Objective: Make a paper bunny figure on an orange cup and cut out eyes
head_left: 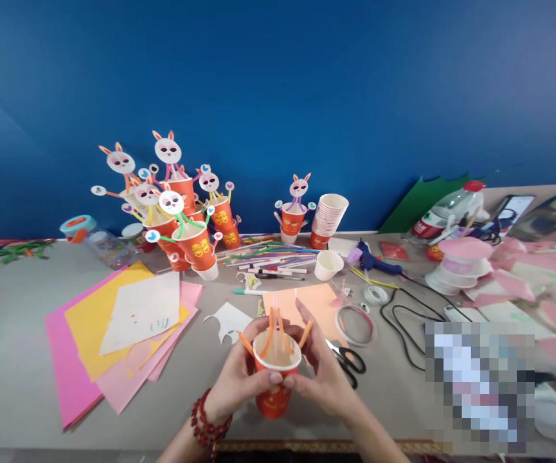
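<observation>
A red paper cup (274,400) with a white rim stands upright between my two hands near the table's front edge. Orange strips (270,331) rise from inside it, and others stick out at its left and right sides. My left hand (242,373), with red beads at the wrist, wraps round the cup's left side, its thumb on the front. From the right, my right hand (323,379) holds the same cup, its thumb close to the other thumb. Some fingers are hidden behind the cup. Black-handled scissors (352,361) lie just right of my right hand.
Cups with rabbit faces (195,247) stand at the back left. Coloured paper (78,360) lies at left, an orange sheet (306,296) behind my hands. Stacked cups (330,215), a blue glue gun (376,262), a tape roll (355,325), black cable and pink paper pieces occupy the right.
</observation>
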Tool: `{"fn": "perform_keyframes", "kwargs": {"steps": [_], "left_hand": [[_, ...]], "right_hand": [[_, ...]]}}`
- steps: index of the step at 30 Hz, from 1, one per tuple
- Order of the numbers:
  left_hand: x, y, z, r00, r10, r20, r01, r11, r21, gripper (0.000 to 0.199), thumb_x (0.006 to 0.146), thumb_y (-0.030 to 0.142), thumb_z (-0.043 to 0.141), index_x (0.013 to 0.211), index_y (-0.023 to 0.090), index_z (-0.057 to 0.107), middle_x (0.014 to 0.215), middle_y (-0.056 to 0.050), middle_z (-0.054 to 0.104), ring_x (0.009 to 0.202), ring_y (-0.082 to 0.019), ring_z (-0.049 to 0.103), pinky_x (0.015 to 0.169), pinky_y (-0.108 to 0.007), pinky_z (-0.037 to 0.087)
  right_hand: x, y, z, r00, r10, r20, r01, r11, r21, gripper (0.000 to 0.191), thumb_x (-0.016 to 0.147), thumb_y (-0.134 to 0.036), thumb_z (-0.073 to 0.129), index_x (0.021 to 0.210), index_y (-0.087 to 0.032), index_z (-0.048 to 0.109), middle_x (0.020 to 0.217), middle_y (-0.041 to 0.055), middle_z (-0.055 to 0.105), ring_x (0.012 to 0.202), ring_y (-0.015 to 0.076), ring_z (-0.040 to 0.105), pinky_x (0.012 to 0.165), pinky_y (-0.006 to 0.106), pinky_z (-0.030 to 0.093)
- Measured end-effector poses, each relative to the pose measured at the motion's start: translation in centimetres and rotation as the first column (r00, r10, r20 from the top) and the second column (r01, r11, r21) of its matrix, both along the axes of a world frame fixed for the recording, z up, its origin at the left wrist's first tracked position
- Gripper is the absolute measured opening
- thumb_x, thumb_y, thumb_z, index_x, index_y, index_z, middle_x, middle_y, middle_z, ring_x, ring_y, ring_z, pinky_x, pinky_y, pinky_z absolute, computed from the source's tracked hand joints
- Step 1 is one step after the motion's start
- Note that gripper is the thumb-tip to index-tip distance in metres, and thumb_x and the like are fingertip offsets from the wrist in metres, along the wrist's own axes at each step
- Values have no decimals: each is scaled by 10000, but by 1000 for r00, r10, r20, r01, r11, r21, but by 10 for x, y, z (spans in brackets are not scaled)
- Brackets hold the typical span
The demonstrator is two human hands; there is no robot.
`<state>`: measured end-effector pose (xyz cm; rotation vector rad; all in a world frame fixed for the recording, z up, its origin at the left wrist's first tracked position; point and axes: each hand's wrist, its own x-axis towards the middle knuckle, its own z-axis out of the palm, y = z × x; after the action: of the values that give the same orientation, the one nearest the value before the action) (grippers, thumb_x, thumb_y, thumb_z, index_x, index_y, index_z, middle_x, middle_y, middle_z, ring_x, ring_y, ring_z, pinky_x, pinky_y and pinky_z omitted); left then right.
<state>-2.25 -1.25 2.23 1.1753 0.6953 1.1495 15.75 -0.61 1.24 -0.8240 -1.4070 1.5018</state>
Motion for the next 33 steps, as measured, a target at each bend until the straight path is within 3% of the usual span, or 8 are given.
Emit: {"fn": "perform_keyframes", "kwargs": {"steps": [3,6,8,11,13,15,20,33], "left_hand": [[1,-1,2,1000,-12,20,12,1000,-17,633,784,350,758,1348,238,495,1346,-133,578,1193,-314,581,1028,-448,449],[0,-3,0,999,-7,42,8,1000,-23,622,792,351,751,1347,236,494,1307,-125,605,1157,-301,601,1002,-423,464],[-1,-4,-2,999,13,47,-11,999,-35,611,790,355,751,1334,228,504,1294,-120,608,1138,-291,605,983,-398,470],[0,-4,-3,999,38,29,-36,997,-66,618,777,347,765,1327,228,510,1305,-110,601,1152,-281,591,976,-362,465],[2,-4,-1,999,42,-1,-42,996,-77,627,768,338,774,1327,229,511,1309,-104,602,1170,-278,579,990,-352,453],[4,-4,0,998,46,-37,-48,997,-68,627,763,335,777,1322,227,514,1298,-98,607,1170,-277,578,996,-352,450],[7,-7,-1,984,87,-155,-92,995,-24,652,748,324,787,1329,235,505,1297,-89,606,1159,-282,590,988,-365,469],[8,-10,-2,960,145,-240,-135,989,55,664,747,340,779,1337,229,496,1344,-99,581,1224,-298,559,1033,-406,457]], "right_hand": [[3,0,2,999,15,35,-15,1000,-2,1124,718,-571,784,1548,-291,79,1328,150,579,1181,298,600,1019,456,450],[7,3,2,1000,-21,17,20,999,45,1102,694,-656,749,1541,-272,159,1218,128,613,1077,286,628,957,436,486],[13,7,3,989,-148,14,147,986,79,906,785,-630,684,1510,-274,274,1111,90,605,947,233,631,854,378,524],[20,14,9,912,-407,52,395,905,158,458,896,-399,649,1329,-306,532,1095,61,557,925,188,589,807,315,516],[23,18,17,877,-479,43,460,860,220,208,884,-290,666,1093,-288,666,1107,60,553,1021,204,563,851,311,498],[22,19,25,883,-468,26,449,860,243,34,867,-256,677,896,-258,695,1069,62,565,1069,221,545,864,312,487],[9,21,37,933,-353,70,335,922,193,68,840,-279,693,788,-237,699,1010,67,596,1021,237,572,865,345,472],[-6,26,29,941,-336,36,332,940,76,93,838,-314,709,788,-236,713,1003,54,618,998,227,598,850,344,464]]}}
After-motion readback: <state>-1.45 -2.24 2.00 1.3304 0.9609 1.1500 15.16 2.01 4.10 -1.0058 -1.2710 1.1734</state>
